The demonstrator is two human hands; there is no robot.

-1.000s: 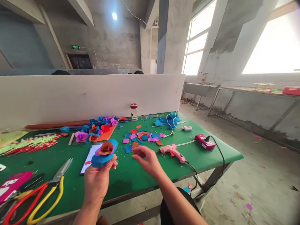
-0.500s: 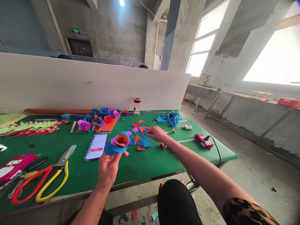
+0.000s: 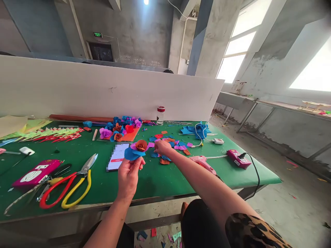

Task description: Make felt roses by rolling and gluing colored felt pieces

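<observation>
My left hand pinches the base of a paper flower with a brown centre, purple inner petals and wide blue outer ones. Just right of the flower is my right hand, its fingers closed together. A small purple paper petal shows at its fingertips, close to the flower's edge. Loose paper petals in blue, brown, purple and red lie around and beneath the right hand. Under my right forearm, a pink glue gun rests partly covered.
Finished paper flowers sit on an orange sheet behind a phone. Large scissors and a magenta power strip lie left. A lidded jar stands at the back, with another power strip and cables at right.
My right hand has moved left from over the petals to beside the flower, with a purple petal at its fingertips. The flower has tilted slightly. The whole view has shifted left.
</observation>
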